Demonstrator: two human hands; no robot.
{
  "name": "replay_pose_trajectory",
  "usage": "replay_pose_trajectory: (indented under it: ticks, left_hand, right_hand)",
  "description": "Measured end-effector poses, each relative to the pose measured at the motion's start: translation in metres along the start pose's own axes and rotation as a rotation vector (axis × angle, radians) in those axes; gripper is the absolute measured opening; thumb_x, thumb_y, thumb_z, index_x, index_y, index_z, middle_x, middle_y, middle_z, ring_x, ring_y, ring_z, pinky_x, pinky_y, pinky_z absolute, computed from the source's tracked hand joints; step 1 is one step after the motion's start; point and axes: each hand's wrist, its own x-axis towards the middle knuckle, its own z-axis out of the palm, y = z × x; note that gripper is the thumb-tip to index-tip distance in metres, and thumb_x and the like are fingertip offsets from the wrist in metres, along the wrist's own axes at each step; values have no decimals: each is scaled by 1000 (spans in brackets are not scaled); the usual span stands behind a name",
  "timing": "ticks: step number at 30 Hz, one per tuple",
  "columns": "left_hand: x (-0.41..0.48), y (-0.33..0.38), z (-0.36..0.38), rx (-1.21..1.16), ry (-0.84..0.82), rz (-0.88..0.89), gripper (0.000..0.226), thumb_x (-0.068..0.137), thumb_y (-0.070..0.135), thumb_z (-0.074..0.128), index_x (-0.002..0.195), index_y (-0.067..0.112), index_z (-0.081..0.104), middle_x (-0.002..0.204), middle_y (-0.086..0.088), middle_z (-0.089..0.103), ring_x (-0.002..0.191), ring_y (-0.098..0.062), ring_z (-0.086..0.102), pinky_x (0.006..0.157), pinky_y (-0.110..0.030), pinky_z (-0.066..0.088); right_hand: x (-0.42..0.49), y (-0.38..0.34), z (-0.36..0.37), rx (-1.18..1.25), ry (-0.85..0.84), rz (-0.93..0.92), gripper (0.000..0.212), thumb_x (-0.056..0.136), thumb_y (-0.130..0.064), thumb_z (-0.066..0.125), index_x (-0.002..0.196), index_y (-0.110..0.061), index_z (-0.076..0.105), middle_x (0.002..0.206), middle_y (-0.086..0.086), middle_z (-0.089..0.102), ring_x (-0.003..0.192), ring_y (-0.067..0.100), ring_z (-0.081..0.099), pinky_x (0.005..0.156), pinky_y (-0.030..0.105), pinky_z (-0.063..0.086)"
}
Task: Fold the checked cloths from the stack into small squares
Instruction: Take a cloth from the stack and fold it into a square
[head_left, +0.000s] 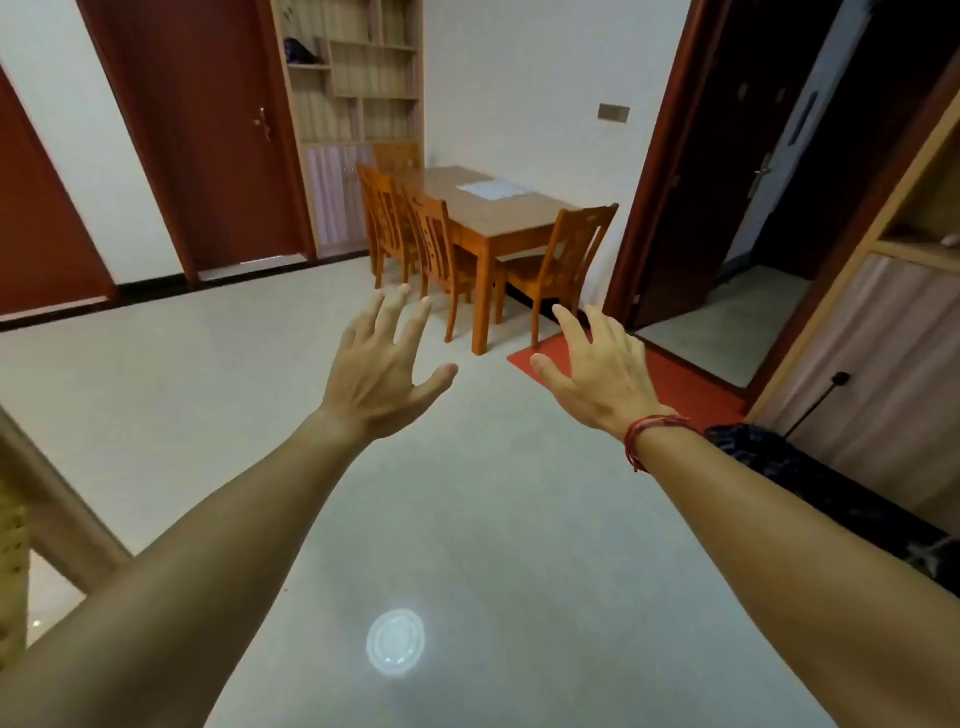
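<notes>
In the head view, the left hand (382, 371) and the right hand (597, 366) were both stretched forward in the air above the pale floor (208, 415), fingers spread apart and holding nothing, and the right wrist carried a red string bracelet (649, 431). Far ahead stood a wooden surface (519, 208) with wooden chairs (436, 249) around it, and on its top lay something flat and pale (493, 188), too small to tell whether it was the checked cloths. A red mat (675, 384) lay on the floor near the open doorway at the right.
</notes>
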Motion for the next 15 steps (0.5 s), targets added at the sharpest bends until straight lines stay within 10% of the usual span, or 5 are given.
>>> replay_pose_trajectory:
  ticks: [15]
  left_hand:
    - [152, -89, 111, -16, -83, -21, 85, 85, 71, 21, 150, 17, 27, 157, -13, 21, 144, -35, 17, 114, -51, 24]
  right_hand:
    - [171, 22, 113, -31, -36, 61, 62, 91, -58, 35, 146, -29, 28, 141, 9, 37, 129, 27, 36, 103, 45, 30]
